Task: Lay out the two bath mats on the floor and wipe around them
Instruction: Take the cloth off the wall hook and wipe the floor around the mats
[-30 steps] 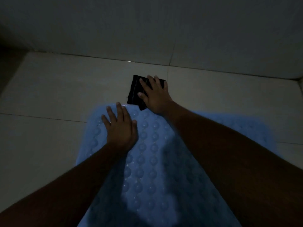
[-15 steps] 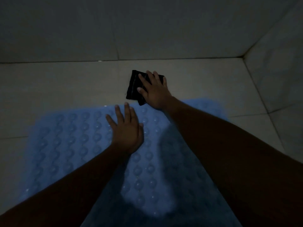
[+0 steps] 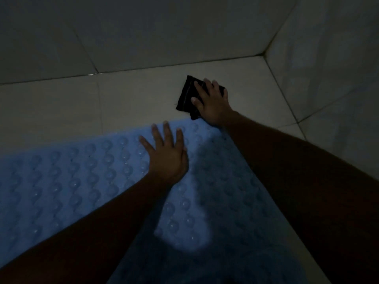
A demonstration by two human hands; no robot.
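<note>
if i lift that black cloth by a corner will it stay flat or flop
It would probably flop: the cloth looks like thin, folded fabric lying flat under the right hand. It is likely light, since it is small and thin. It should slide easily on the smooth floor tile, though whether it is wet cannot be told.

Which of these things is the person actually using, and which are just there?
In use: blue bath mat under the left hand; black cloth under the right hand; floor.
Just there: tiled wall; nothing else visible lying about.
</note>
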